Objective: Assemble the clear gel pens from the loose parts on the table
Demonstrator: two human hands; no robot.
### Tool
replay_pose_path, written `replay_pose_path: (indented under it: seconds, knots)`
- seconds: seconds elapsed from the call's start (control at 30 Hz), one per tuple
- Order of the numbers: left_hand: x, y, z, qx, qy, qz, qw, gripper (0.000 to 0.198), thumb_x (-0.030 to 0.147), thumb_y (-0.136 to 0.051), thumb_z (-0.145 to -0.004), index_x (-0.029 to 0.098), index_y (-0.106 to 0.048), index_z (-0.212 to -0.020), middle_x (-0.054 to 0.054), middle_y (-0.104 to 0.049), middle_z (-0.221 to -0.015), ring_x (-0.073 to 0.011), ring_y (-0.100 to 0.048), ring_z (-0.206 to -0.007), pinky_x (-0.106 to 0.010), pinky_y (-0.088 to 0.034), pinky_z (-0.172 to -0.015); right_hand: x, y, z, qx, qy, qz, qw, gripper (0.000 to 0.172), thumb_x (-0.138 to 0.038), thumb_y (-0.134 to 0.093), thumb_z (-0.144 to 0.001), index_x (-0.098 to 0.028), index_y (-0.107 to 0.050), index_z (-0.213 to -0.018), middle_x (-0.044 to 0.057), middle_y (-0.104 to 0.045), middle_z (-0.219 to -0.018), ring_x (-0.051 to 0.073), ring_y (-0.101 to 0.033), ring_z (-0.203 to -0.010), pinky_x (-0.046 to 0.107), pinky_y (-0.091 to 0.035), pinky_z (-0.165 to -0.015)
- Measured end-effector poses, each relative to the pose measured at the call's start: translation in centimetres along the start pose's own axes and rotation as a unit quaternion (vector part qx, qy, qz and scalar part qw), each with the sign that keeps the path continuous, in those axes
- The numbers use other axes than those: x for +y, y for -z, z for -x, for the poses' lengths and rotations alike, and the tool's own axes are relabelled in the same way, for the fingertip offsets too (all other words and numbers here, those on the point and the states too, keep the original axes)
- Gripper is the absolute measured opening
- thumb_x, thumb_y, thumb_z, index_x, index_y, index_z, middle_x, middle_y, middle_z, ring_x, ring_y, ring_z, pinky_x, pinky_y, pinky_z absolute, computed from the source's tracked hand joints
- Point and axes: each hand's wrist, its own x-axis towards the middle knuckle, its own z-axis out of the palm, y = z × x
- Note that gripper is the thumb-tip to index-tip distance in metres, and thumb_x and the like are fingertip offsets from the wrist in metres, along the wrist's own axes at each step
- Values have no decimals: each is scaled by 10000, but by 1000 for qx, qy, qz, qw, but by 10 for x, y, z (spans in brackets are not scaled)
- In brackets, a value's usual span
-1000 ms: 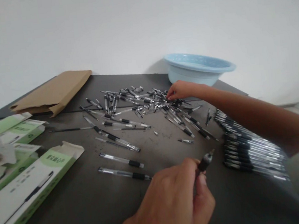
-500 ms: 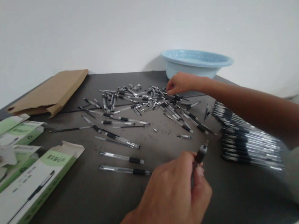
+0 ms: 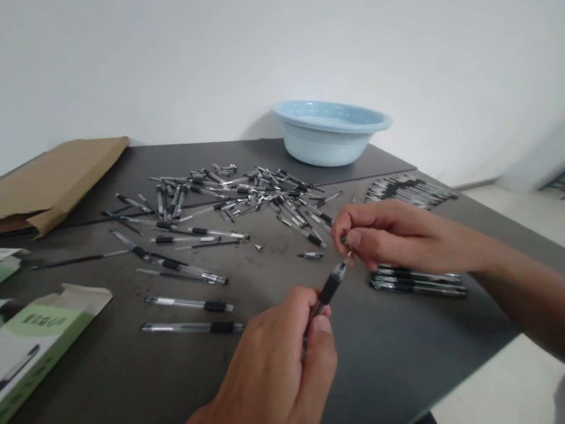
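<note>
My left hand (image 3: pixel 287 365) is closed around a pen (image 3: pixel 330 286) with a black grip, its metal tip pointing up and to the right. Just beyond that tip, my right hand (image 3: pixel 389 235) pinches thumb and finger together on a small piece, mostly hidden by the fingertips. Behind the hands, a loose pile of pens and pen parts (image 3: pixel 260 187) spreads over the dark table (image 3: pixel 129 387). Two pens (image 3: pixel 188 328) lie side by side to the left of my left hand. Rows of pens (image 3: pixel 405 190) lie partly behind my right hand.
A light blue basin (image 3: pixel 330 144) stands at the back by the wall. On the left are a brown paper envelope (image 3: pixel 59 173) and green-and-white pen boxes (image 3: pixel 40 348). The table's right edge (image 3: pixel 539 234) drops to a pale floor.
My right hand has come from the pile back to the tip of the pen, with a small piece pinched. My left hand still holds the pen. The view has swung to the right.
</note>
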Motion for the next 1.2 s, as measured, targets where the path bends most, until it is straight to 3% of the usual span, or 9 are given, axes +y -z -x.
replay_pose_path:
  seconds: [0.1, 0.23, 0.33, 0.47, 0.7, 0.97, 1.2]
  knots:
    - [2, 1, 2, 1, -3, -4, 1000, 154, 173, -383, -1058, 242, -520, -1071, 55, -679, -790, -92, -566, -477, -210, -415, -453, -1, -10, 12, -19, -4, -93, 995, 188, -378, -604, -1058, -219, -703, -1072, 11, -726, -894, 88, -573, -639, 194, -424, -519]
    - [4, 1, 1, 8, -13, -36, 999, 145, 167, -409, -1038, 255, -525, -1035, 92, -644, -717, -78, -523, -416, -205, -387, -425, 5, -15, 13, 70, 19, -143, 987, 73, -281, -788, -902, -211, -786, -924, 7, -737, -763, 95, -571, -584, 203, -433, -489]
    - [5, 0, -2, 14, -7, -54, 998, 159, 176, -409, -1033, 255, -537, -982, 89, -667, -710, -86, -598, -475, -207, -419, -463, 11, -20, 12, 144, 27, -137, 980, 90, -244, -874, -771, -222, -792, -800, 8, -725, -665, 115, -572, -536, 218, -421, -426]
    - [6, -1, -3, 6, 19, -75, 997, 186, 193, -408, -1033, 255, -580, -1000, 96, -675, -690, -98, -673, -563, -205, -496, -576, 17, -23, 17, 160, 30, -160, 974, 161, -179, -922, -689, -221, -777, -743, 16, -765, -706, 121, -621, -531, 222, -469, -417]
    - [0, 0, -1, -14, 37, -108, 993, 212, 219, -414, -1038, 244, -617, -984, 74, -701, -694, -111, -671, -550, -197, -510, -556, 18, -9, 26, 147, 55, -177, 972, 188, -169, -957, -704, -199, -835, -844, 21, -824, -858, 149, -764, -747, 242, -632, -645]
    - [4, -2, 0, -11, 84, -111, 990, 266, 252, -383, -1053, 248, -646, -1016, 37, -758, -801, -143, -730, -686, -225, -517, -577, 14, 1, 31, 128, 87, -73, 985, 180, -258, -888, -836, -207, -861, -1006, 53, -822, -921, 165, -734, -770, 275, -558, -577]
    - [7, -4, -1, -12, 102, -93, 990, 270, 261, -396, -1044, 253, -661, -995, 48, -722, -743, -137, -695, -627, -238, -507, -583, 13, -3, 30, 121, 108, -63, 985, 173, -288, -835, -893, -165, -847, -1015, 46, -801, -898, 133, -682, -706, 277, -489, -550]
